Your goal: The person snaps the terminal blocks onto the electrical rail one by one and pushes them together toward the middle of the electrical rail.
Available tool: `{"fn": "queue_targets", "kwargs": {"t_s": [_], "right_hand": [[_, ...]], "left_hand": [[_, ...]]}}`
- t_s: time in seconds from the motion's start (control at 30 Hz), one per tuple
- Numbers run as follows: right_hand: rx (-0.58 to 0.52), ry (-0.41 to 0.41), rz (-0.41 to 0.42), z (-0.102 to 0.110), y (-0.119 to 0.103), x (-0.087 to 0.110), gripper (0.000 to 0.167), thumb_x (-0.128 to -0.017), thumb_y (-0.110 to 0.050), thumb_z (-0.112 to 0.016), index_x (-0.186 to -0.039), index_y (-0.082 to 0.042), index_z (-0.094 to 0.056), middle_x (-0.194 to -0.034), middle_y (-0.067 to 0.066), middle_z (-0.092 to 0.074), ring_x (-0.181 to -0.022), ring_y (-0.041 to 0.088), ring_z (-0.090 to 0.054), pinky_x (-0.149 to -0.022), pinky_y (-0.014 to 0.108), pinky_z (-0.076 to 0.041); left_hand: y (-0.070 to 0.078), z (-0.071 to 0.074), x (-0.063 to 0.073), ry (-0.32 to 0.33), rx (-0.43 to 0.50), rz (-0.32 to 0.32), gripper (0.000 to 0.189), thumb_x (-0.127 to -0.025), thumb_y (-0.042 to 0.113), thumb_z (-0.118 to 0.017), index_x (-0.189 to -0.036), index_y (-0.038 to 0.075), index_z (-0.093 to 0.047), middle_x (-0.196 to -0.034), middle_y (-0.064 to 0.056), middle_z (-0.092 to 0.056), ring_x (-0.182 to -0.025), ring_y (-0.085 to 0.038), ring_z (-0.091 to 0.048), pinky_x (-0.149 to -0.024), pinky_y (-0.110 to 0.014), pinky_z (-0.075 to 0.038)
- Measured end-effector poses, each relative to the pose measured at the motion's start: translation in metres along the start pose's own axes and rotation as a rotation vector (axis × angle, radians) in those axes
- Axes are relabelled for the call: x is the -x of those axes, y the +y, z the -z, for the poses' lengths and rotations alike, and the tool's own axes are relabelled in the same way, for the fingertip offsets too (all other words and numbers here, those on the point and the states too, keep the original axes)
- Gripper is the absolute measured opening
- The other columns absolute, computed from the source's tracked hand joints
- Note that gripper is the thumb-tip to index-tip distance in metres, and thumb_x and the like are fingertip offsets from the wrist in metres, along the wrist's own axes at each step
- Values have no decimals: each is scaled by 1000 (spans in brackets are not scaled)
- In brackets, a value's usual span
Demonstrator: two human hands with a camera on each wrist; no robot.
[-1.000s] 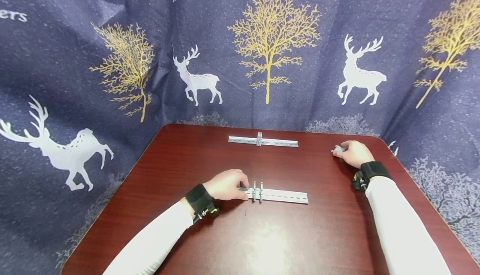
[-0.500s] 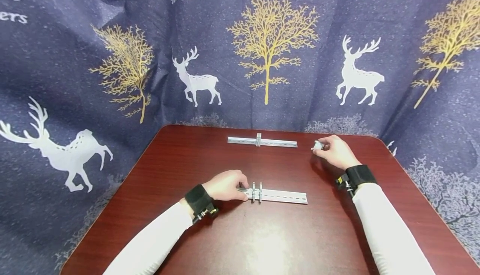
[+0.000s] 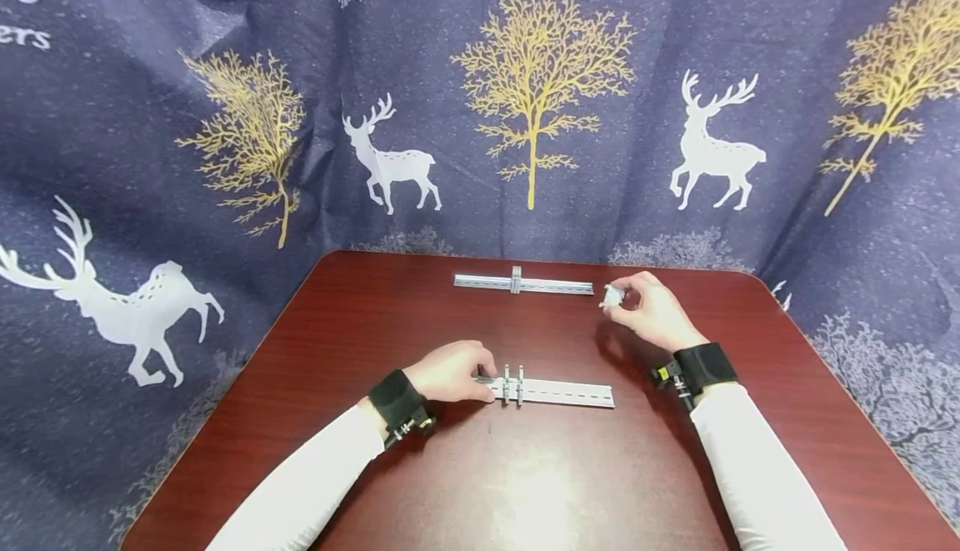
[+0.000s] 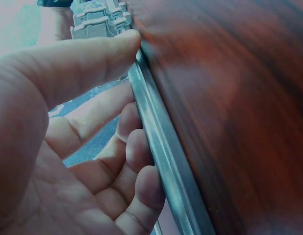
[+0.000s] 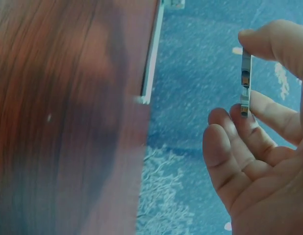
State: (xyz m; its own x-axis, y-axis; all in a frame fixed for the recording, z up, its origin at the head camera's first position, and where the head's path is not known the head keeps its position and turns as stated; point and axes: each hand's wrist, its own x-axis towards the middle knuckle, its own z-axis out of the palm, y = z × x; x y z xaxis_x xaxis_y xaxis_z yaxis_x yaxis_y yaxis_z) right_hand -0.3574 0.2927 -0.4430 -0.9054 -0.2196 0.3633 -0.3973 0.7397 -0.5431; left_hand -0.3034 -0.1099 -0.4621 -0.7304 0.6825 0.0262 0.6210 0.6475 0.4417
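My left hand (image 3: 450, 372) grips the left end of a slotted metal DIN rail (image 3: 570, 393) lying across the middle of the table. In the left wrist view, thumb and fingers hold opposite edges of this rail (image 4: 161, 137). Two thin upright pieces (image 3: 513, 385) stand on it, a small gap apart, just right of the thumb. Over the table at the back right, my right hand (image 3: 654, 313) pinches a thin, pale grey terminal block (image 3: 613, 295). The right wrist view shows that block (image 5: 245, 83) edge-on between thumb and fingers, with copper-coloured spots along its edge.
A second DIN rail (image 3: 558, 287) lies near the back edge, with a narrow cluster of blocks (image 3: 517, 279) around its middle. Its right end is close to the right hand. A dark blue printed cloth (image 3: 420, 51) hangs behind the reddish-brown wooden table (image 3: 360, 309).
My right hand has moved left from the back right corner area, carrying the terminal block towards the rear rail's right end. The left hand stays on the front rail.
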Motion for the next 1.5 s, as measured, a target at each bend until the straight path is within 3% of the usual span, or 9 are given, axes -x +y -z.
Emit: {"fn": "queue_targets", "kwargs": {"t_s": [0.2, 0.37, 0.7, 0.9, 1.27, 1.5], "right_hand": [[-55, -7, 57, -3, -17, 1, 42, -92, -17, -91, -128, -5, -74, -118, 13, -67, -97, 26, -68, -84, 34, -53], [-81, -26, 110, -7, -31, 2, 48, -92, -16, -91, -134, -6, -71, -117, 11, -69, -96, 23, -71, -81, 36, -55], [-68, -43, 170, -18, -50, 6, 50, -93, -18, -90, -138, -7, -71, -108, 2, -68, -91, 18, -66, -77, 35, -51], [-73, -51, 242, -24, -59, 6, 48, -92, -18, -92, -134, -9, -72, -101, 0, -65, -88, 16, -61, -72, 32, -48], [-77, -129, 281, -36, -89, 15, 54, -91, -21, -92, -139, -7, -71, -101, -4, -66, -87, 12, -60, -74, 32, -49], [-88, -188, 334, -44, -105, 21, 57, -92, -19, -91, -143, -7, -69, -105, -4, -66, -90, 20, -66, -73, 28, -53]], "left_hand": [[2, 3, 2, -5, 33, -20, 24, -90, 27, -93, -107, 15, -83, -100, 2, -71, -90, -16, -62, -84, -33, -54], [-2, 5, 2, -34, 89, -16, 24, -91, 27, -93, -109, 16, -82, -101, 2, -70, -93, -20, -66, -84, -33, -54], [-10, 6, 1, -35, 124, -42, 22, -93, 28, -91, -110, 16, -84, -97, 5, -71, -87, -11, -64, -80, -30, -55], [-15, 9, -2, 15, 154, -58, 22, -98, 28, -87, -114, 13, -84, -99, 11, -74, -88, -6, -66, -83, -30, -57], [-10, 20, -15, 178, 286, 10, 26, -105, 32, -77, -121, 12, -82, -105, 7, -78, -99, -11, -70, -92, -37, -57], [-3, 21, -25, 199, 469, 53, 30, -110, 31, -72, -122, 5, -81, -101, -6, -80, -95, -30, -77, -83, -35, -60]]}}
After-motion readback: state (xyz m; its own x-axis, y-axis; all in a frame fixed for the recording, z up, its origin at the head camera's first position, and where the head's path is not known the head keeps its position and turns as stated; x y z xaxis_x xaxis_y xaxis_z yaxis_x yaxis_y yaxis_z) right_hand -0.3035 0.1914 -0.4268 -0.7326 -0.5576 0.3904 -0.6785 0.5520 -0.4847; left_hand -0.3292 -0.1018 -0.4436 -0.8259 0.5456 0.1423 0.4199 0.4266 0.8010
